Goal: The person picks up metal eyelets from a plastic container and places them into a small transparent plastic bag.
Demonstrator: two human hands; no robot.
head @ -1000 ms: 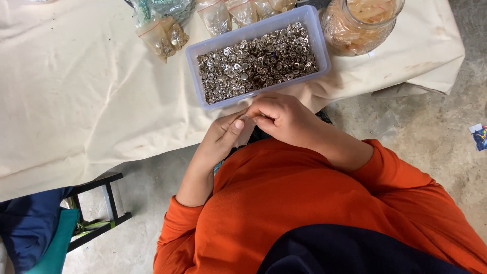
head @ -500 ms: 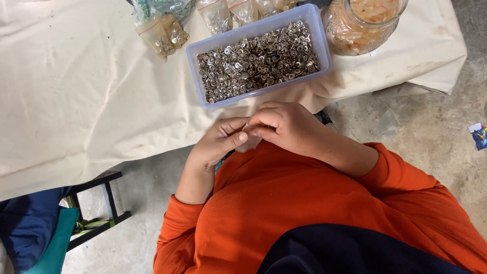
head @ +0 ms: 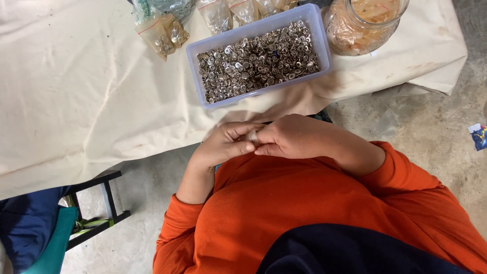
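Seen from above, a person in an orange top holds both hands together just off the bench edge; the left hand (head: 223, 147) and right hand (head: 289, 137) meet at the fingertips, pinched on a small silvery piece (head: 253, 136), too tiny to identify. Beyond, on the cloth-covered bench (head: 76, 101), sits a clear rectangular tub (head: 324, 43) filled with small metal fasteners (head: 258, 61); farther still lie small plastic bags (head: 165, 33) and a glass jar (head: 362, 23).
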